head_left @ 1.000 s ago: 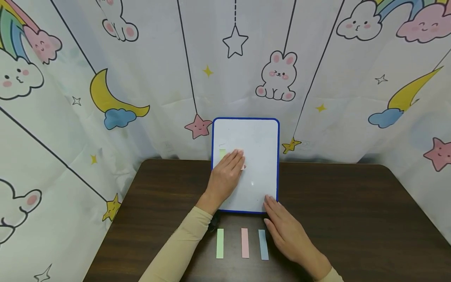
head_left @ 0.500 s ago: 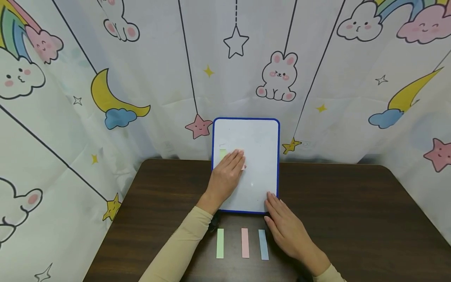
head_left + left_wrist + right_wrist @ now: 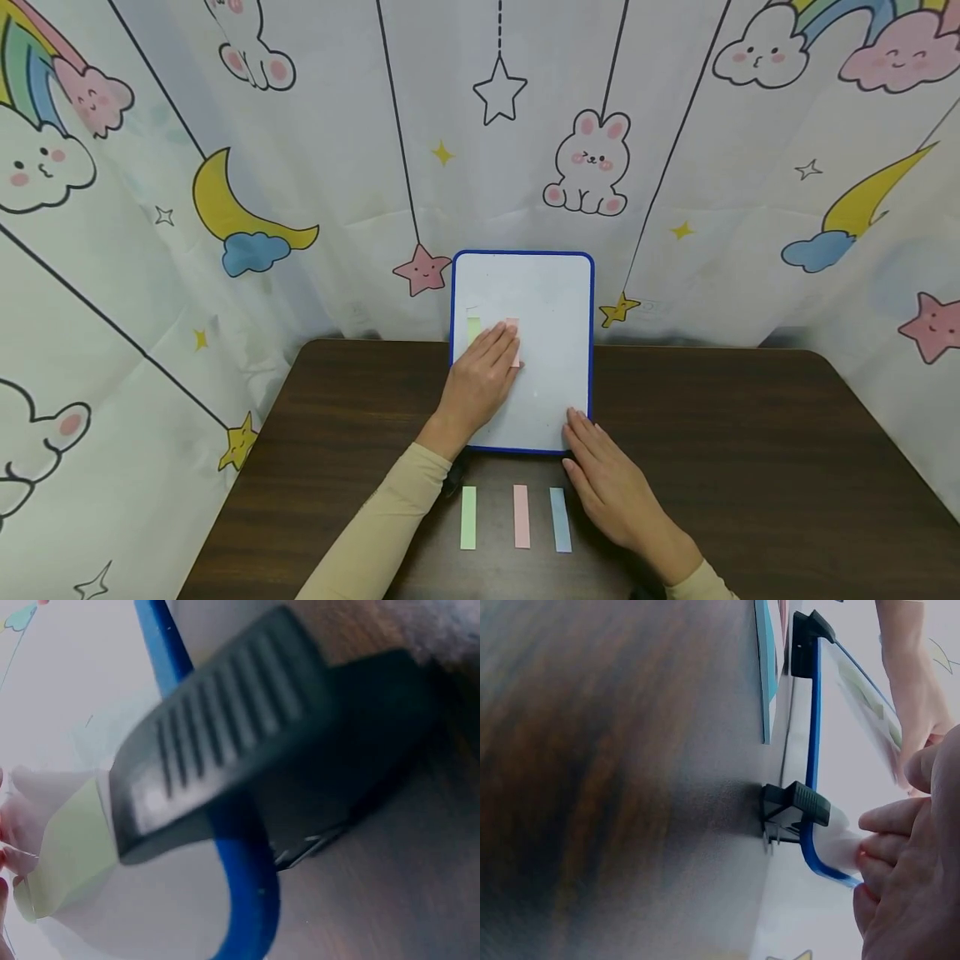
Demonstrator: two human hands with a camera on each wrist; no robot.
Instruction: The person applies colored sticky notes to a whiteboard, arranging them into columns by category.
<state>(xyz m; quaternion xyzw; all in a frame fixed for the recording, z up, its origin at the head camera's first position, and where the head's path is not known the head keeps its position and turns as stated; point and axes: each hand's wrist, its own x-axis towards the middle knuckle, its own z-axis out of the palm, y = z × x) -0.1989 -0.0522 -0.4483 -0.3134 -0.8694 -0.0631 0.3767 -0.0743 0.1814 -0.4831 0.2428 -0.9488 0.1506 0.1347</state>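
Presses the left hand [image 3: 478, 375] flat against the whiteboard [image 3: 553, 333], fingers straight and held together, pointing up and to the right. Covers much of a pink strip [image 3: 512, 322] with those fingers, its long axis running up and down the board, top end and right edge peeking out. Has a green strip [image 3: 473, 327] just left of it, also lengthwise up and down, lower part hidden behind the hand. Rests the right hand [image 3: 618, 496] at the board's lower right corner, fingers straight and close together, pointing up and left, thumb apart. Has the whiteboard stood up on the desk [image 3: 735, 450], long axis upward, with black clips [image 3: 808, 804] on its lower edge; cannot tell how far it tilts. Has a loose green strip [image 3: 468, 518], a loose pink strip [image 3: 522, 517] and a blue strip [image 3: 561, 520] in a row nearer the body, long axes pointing toward the board, the blue slightly slanted beside the right thumb. Faces printed fabric [image 3: 337, 100] beyond.
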